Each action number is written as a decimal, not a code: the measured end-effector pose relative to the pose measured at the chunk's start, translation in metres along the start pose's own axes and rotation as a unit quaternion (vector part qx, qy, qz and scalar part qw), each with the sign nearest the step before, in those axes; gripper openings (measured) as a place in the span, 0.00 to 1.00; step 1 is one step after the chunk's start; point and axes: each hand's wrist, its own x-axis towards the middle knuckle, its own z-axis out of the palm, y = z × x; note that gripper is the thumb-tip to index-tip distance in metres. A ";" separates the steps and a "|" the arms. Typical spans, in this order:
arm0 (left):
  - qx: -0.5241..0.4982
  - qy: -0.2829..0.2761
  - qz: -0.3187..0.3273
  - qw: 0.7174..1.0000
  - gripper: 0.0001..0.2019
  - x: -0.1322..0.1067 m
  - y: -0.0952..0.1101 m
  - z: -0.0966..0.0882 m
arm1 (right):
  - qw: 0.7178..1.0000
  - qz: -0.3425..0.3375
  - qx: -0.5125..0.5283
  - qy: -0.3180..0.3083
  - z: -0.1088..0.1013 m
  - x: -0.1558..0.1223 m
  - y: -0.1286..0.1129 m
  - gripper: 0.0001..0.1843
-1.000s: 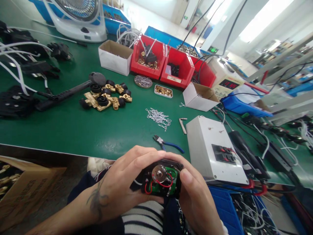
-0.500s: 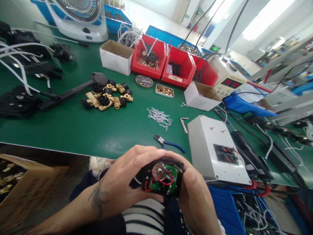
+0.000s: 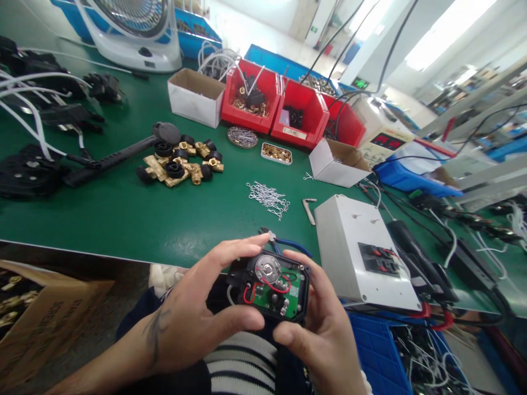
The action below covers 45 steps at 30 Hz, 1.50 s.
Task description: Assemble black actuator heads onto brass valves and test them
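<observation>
Open housing held crosswise between two hands, on the near side of the pliers

The open black plastic housing (image 3: 272,291), with its green circuit board (image 3: 294,307) and round silvery motor (image 3: 267,269) facing up, is held just nearer the person than the blue-handled metal cutting pliers (image 3: 292,243). Its long axis runs left to right, dipping slightly towards the right end, so each hand has one end within its fingers and neither is clearly nearer.

The left hand (image 3: 212,299) comes in from the lower left, its forefinger and thumb spread moderately along the far and near edges. That forefinger's tip overlaps the pliers in view; I cannot tell whether they touch. The right hand (image 3: 319,315) cups the other end, forefinger at the far corner, thumb at the near edge, remaining fingers partly hidden.
</observation>
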 end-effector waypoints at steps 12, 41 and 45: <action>0.206 0.074 0.095 0.971 0.04 0.008 0.009 -0.004 | 0.992 -0.075 -0.088 0.056 0.000 -0.001 0.012 0.39; 0.335 0.056 0.119 0.933 0.07 0.046 -0.022 -0.028 | 0.961 -0.065 -0.267 0.042 0.002 0.041 0.032 0.31; 0.477 0.205 0.033 0.854 0.18 0.072 -0.056 -0.078 | 0.923 -0.076 -0.367 0.093 -0.001 0.055 0.038 0.29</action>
